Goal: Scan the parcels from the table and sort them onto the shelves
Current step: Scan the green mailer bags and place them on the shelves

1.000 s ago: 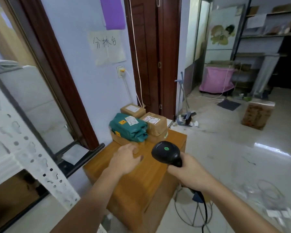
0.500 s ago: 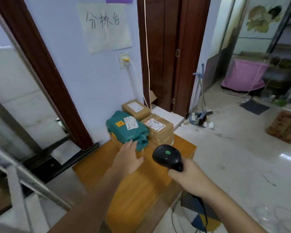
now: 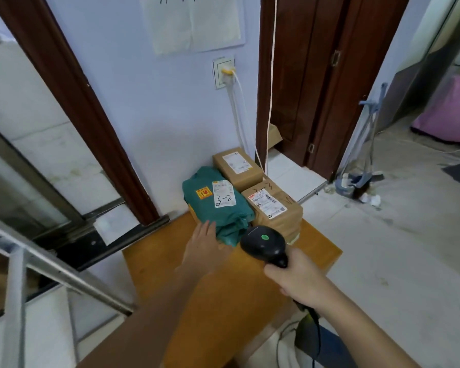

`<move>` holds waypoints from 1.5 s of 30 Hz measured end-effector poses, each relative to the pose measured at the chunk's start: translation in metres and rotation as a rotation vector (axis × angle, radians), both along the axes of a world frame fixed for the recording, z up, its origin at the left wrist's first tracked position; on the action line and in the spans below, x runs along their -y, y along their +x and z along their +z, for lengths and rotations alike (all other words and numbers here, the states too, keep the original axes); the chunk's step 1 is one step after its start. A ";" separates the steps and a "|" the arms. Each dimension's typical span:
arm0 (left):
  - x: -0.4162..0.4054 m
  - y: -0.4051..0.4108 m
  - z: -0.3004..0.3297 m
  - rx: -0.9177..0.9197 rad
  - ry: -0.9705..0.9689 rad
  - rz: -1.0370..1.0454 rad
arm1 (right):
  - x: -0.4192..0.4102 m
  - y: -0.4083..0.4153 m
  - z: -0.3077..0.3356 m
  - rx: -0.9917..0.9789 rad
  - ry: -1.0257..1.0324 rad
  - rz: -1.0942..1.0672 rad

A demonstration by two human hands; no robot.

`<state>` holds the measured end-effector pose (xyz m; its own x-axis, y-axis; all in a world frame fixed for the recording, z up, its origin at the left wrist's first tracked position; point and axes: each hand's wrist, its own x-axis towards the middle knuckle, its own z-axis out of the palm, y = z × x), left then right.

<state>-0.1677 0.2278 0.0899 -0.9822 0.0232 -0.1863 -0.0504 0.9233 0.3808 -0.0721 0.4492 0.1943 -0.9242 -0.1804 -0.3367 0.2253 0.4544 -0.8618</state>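
On the wooden table [image 3: 197,301], against the wall, a green bagged parcel [image 3: 218,208] lies beside two brown boxes [image 3: 272,208]. From the head view, the left hand [image 3: 205,248] reaches flat, fingers straight and touching the green parcel's near edge. The right hand [image 3: 294,277] grips a black barcode scanner [image 3: 263,241], its head just beside the parcels.

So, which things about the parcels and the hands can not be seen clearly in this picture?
- Green parcel: its underside and whatever lies beneath it are hidden.
- Label print on the brown boxes: too small.
- Scanner handle: covered by the right hand.
- Left hand: blurred, contact unclear.
- Shelves: cut off at the left edge.
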 end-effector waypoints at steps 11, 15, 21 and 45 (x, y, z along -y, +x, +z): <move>0.016 -0.110 -0.042 0.281 1.036 0.840 | 0.016 -0.090 -0.020 0.052 0.017 -0.039; 0.017 -0.124 -0.059 0.390 1.027 0.856 | 0.017 -0.110 -0.028 0.059 0.012 -0.015; 0.013 -0.127 -0.075 0.386 1.006 0.839 | 0.019 -0.133 -0.037 0.100 -0.002 0.008; 0.013 -0.056 -0.083 0.205 1.516 0.944 | 0.039 -0.142 -0.043 0.024 -0.067 -0.063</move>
<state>-0.2242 0.2152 0.0069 -0.7295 -0.2252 -0.6459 -0.4497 -0.5537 0.7009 -0.2145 0.4105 0.1516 -0.9262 -0.1448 -0.3482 0.2728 0.3803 -0.8837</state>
